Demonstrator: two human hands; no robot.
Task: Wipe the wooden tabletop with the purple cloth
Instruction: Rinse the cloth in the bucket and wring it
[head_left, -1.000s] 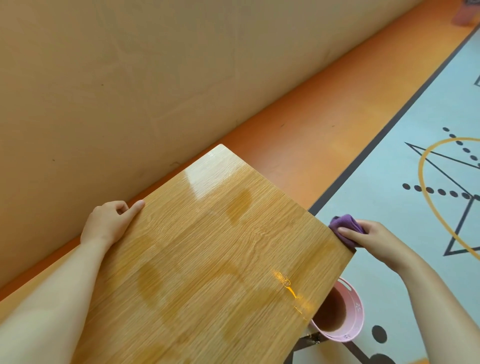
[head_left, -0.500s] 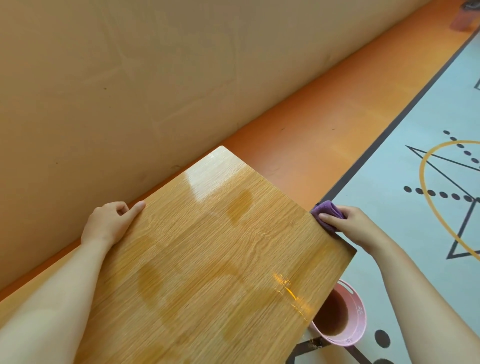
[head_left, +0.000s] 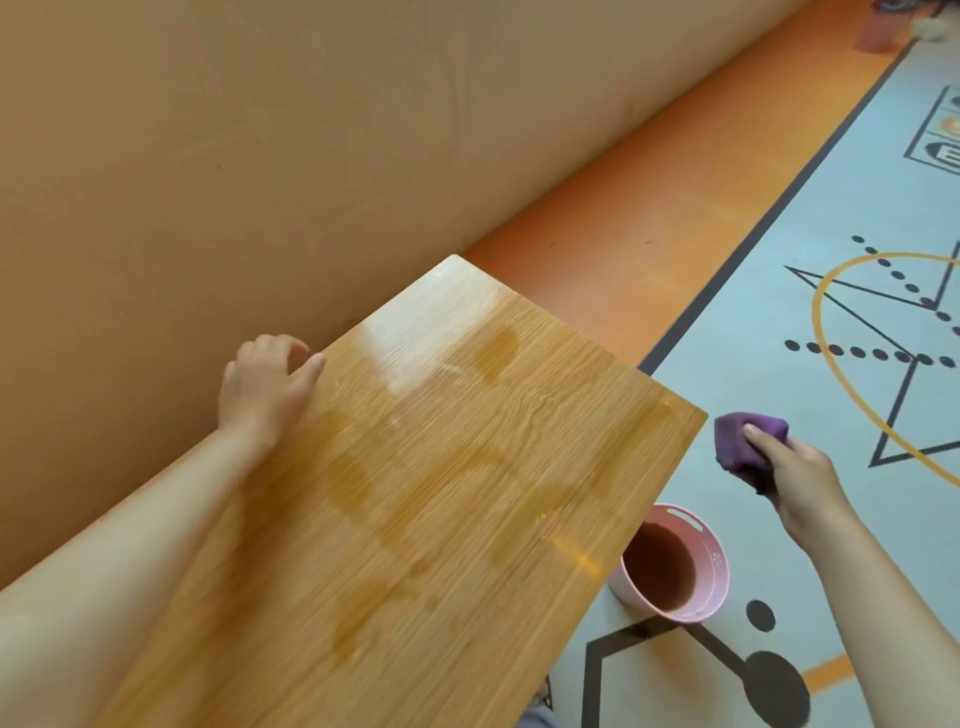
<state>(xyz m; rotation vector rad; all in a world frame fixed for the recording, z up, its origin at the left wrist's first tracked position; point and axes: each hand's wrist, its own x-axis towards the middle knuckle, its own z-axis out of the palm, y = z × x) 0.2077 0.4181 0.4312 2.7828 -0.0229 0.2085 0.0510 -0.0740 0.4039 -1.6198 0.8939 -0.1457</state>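
From the head camera: a person's left hand (head_left: 267, 387) grips the far-left edge of the tabletop (head_left: 467, 493) beside the wall (head_left: 260, 156), fingers curled over the edge, thumb lying on the wood. The right hand (head_left: 795, 478) holds the bunched cloth (head_left: 748, 441) in curled fingers, clear of the table's right edge, above the floor mat (head_left: 779, 364). Damp patches mark the wood. A pink bucket (head_left: 719, 561) of brown water stands on the floor near the right edge.

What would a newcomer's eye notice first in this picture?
The glossy wooden tabletop, streaked with damp patches, fills the middle. Just beyond its right edge the right hand grips a bunched purple cloth, and a round pink plastic bucket of brownish water stands on the floor below.
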